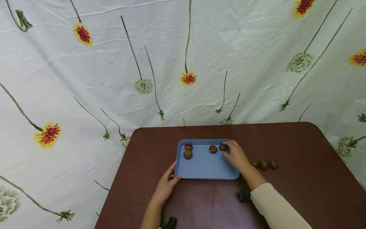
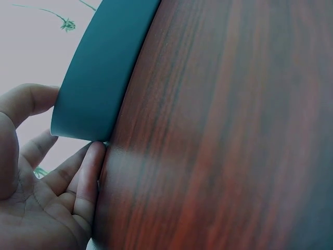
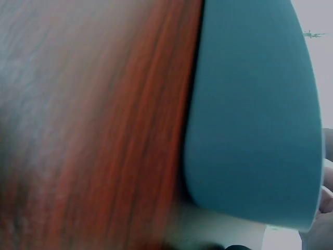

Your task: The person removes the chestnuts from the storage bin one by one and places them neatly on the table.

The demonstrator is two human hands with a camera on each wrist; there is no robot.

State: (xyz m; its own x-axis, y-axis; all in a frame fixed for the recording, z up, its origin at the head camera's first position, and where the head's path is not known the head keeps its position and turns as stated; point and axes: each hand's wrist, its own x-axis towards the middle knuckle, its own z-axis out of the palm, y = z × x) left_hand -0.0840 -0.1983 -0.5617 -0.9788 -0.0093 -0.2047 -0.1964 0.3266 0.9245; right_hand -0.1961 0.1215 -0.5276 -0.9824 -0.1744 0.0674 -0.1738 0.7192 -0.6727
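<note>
A shallow blue tray (image 1: 206, 168) lies on the brown table. My left hand (image 1: 166, 184) holds its near left corner, thumb at the front edge and a finger along the left side. The left wrist view shows the fingers of this hand (image 2: 52, 182) against the tray's outer wall (image 2: 99, 78). Over the tray's far right part, my right hand (image 1: 235, 156) pinches a brown chestnut (image 1: 223, 147) between thumb and fingers. Just left of it is another chestnut (image 1: 213, 149). Two more, a far one (image 1: 188, 146) and a near one (image 1: 187, 154), sit together at the tray's left.
Three chestnuts (image 1: 264, 164) lie in a row on the table, right of the tray and partly behind my right forearm. A flowered white cloth (image 1: 171, 101) hangs behind the table (image 1: 291, 143). In the right wrist view the tray's side wall (image 3: 255, 114) covers most of my hand.
</note>
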